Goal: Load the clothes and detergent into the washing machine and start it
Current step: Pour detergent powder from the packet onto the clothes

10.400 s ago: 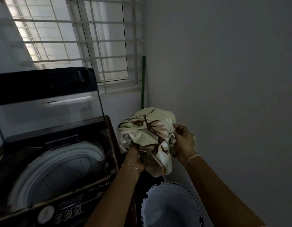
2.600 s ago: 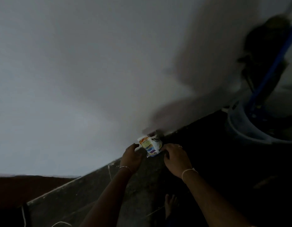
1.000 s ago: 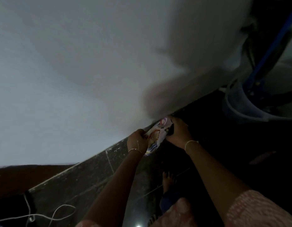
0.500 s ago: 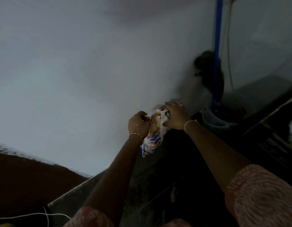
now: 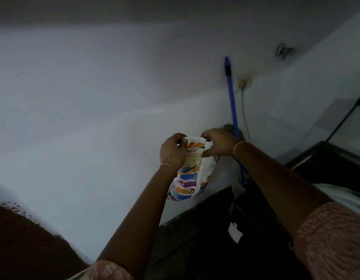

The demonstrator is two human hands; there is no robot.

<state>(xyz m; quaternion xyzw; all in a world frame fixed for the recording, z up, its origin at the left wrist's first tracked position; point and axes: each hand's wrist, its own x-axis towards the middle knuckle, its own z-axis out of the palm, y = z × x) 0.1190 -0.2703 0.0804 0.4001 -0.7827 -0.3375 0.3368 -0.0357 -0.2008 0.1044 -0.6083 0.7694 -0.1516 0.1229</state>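
**Detergent packet pinched at its top by both hands**

The detergent packet (image 5: 190,172) hangs in the air at mid-frame in front of a pale wall (image 5: 84,108), well above the dark floor (image 5: 195,249); its white plastic carries wavy bands of orange, blue and purple and a panel of small print, but no brand or word is sharp enough to read; a small black mark sits at its upper right corner. The left hand (image 5: 172,153) has its fingers curled over the packet's top left edge, thumb pressed to the front; the right hand (image 5: 219,142) pinches the top right corner between thumb and bent fingers; the top stretches between them. A thin chain bracelet (image 5: 167,164) lies on the left wrist, a pale band (image 5: 238,148) on the right; pink patterned sleeves (image 5: 334,239) show at the bottom. Behind the right hand a blue pole (image 5: 231,98) leans on the wall beside a socket (image 5: 244,81); the dark washing machine (image 5: 336,168) stands at the right edge.
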